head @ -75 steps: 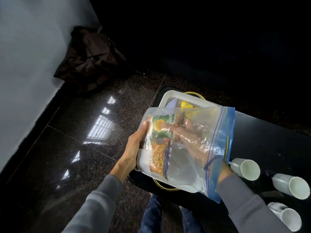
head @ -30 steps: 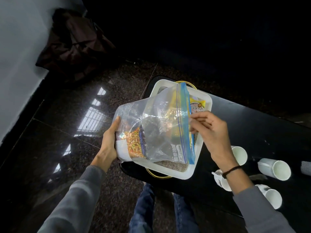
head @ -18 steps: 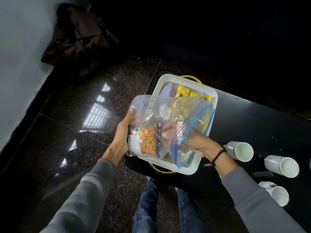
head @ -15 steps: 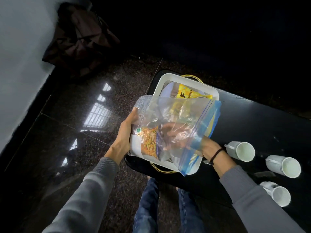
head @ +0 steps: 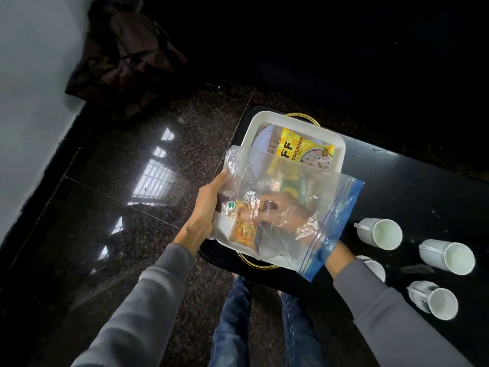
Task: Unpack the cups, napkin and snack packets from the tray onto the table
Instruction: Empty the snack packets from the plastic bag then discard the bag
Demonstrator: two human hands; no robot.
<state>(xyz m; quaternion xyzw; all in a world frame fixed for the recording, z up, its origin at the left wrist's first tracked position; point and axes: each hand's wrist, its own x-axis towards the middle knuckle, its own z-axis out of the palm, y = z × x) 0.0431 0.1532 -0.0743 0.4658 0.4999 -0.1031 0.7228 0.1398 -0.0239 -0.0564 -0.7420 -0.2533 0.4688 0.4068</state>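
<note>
On the black worktop [head: 410,186] sits a white tray [head: 267,115]. The left hand [head: 205,207] pinches the zip bag [head: 325,192]. The right hand [head: 288,210] is inside, its fingers too blurred to tell.

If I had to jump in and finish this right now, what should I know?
Left hand grips the zip bag by its closed end, above the tray.
Right hand is inside the bag at the orange snack packet; grip unclear through the plastic.
Done: four cups are on the table.
To do: orange packet out of the bag, yellow packet out of the tray. Napkin not visible.
</note>
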